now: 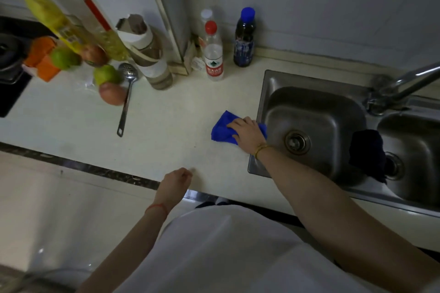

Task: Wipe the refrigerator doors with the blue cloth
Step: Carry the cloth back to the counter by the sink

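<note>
Blue cloth (pixel 222 129) under right hand (pixel 247 134) on counter (pixel 166 126).

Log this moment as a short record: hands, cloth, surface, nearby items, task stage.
right hand: palm down on the blue cloth
left hand: loosely closed, empty, at the counter's front edge
blue cloth: bunched on the counter, beside the sink
nearby: slotted spoon, water bottle, dark bottle, dark rag over the sink divider
task stage: refrigerator doors not in view; wiping not yet begun

cloth (pixel 221 132): bright blue
table (pixel 166 126): cream, dark speckled front edge
sink (pixel 314 112): grey steel
water bottle (pixel 213 54): clear, red cap and label
dark bottle (pixel 244 40): blue cap
left wristband (pixel 157 207): red
right bracelet (pixel 260 148): gold
</note>
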